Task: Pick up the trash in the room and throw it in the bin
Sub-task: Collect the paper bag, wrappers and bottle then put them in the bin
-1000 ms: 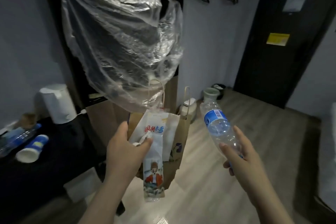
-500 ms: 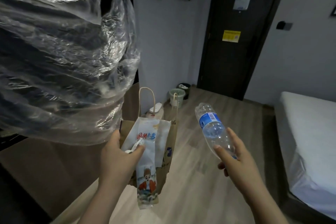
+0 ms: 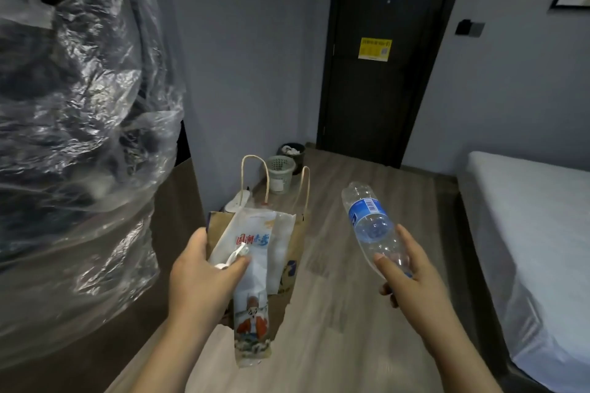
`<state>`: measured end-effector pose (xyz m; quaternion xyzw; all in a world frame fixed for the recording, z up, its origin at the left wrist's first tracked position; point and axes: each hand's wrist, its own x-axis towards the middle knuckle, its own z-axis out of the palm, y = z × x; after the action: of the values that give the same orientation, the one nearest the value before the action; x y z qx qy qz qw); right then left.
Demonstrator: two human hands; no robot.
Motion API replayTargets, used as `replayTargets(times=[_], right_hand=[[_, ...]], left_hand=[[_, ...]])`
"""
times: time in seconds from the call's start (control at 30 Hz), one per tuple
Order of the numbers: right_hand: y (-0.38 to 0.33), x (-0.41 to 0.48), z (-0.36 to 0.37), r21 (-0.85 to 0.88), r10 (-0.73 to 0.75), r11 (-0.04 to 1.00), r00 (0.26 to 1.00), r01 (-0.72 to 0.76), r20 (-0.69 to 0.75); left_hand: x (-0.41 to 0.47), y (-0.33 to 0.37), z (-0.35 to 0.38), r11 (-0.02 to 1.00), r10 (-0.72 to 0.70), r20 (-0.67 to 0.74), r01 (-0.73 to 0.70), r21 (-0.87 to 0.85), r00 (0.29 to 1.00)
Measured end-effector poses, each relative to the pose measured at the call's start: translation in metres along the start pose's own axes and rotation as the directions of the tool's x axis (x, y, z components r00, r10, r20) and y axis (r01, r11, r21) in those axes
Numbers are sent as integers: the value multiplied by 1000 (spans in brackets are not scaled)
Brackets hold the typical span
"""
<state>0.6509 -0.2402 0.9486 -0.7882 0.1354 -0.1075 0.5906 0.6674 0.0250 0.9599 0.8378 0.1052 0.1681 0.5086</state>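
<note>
My left hand (image 3: 204,277) grips a bundle of trash: a brown paper bag (image 3: 295,246) with rope handles, a white printed wrapper (image 3: 252,306) and a small white plastic piece under the thumb. A large clear plastic bag (image 3: 79,137) billows at the left, seemingly part of that bundle. My right hand (image 3: 412,277) holds an empty clear water bottle (image 3: 370,223) with a blue label by its lower end, neck pointing away. Two bins stand by the wall near the door: a pale perforated basket (image 3: 281,174) and a dark bin (image 3: 292,151) behind it.
A dark door (image 3: 380,51) closes the far end of the wood floor (image 3: 360,217). A bed with a white mattress (image 3: 526,226) fills the right side. A brown cabinet side (image 3: 178,201) stands at the left. White slippers (image 3: 238,201) lie by the wall before the bins.
The view has swung right and forward: the desk with the kettle has left the frame, the door, bins and bed have come nearer. Both hands keep their hold.
</note>
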Motion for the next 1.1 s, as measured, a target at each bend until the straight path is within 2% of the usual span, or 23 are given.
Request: replayTargets(times=[0.4,0.77,1.1], right_hand=[[-11,245,23,-22,0,1000,994,3,108],[-26,439,126,-84,4,996,993,6,121],[-23,584,211,-125,128,986,980,-109,153]], left_hand=[[178,21,120,996,-28,-64,34,86,998],[399,-19,180,996,-67,-68,70,46,995],[569,-42,231,989,-97,-7,97,111,995]])
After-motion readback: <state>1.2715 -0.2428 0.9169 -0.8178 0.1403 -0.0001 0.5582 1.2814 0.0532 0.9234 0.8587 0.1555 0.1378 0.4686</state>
